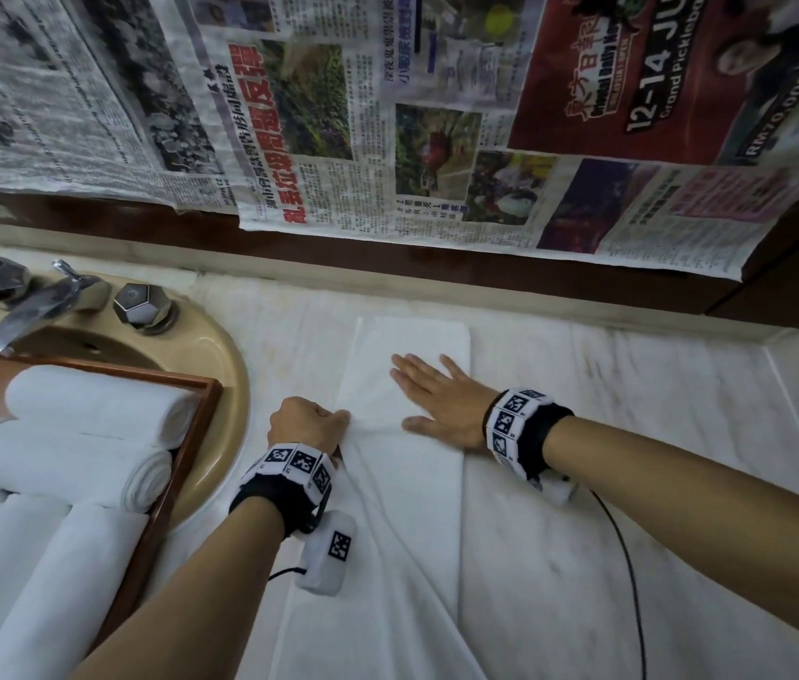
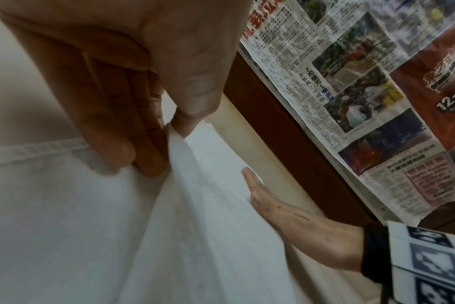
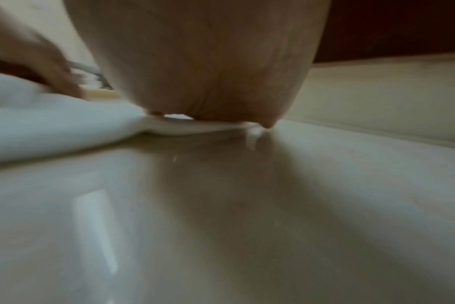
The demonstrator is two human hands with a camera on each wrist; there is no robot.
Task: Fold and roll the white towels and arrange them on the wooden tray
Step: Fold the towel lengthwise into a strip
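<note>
The left hand [image 1: 307, 424] pinches a fold of the long white cotton towel [image 1: 407, 483] (narrow grip); the right hand [image 1: 437, 402] presses it flat-fingered onto the pale marble desk [image 1: 633, 409].

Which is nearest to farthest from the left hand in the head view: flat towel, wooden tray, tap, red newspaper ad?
From the left hand, head view:
1. Flat towel: pinched at its left edge by that hand.
2. Wooden tray: just to the left, over the basin.
3. Tap: farther left and back.
4. Red newspaper ad: up on the wall, far right.
</note>
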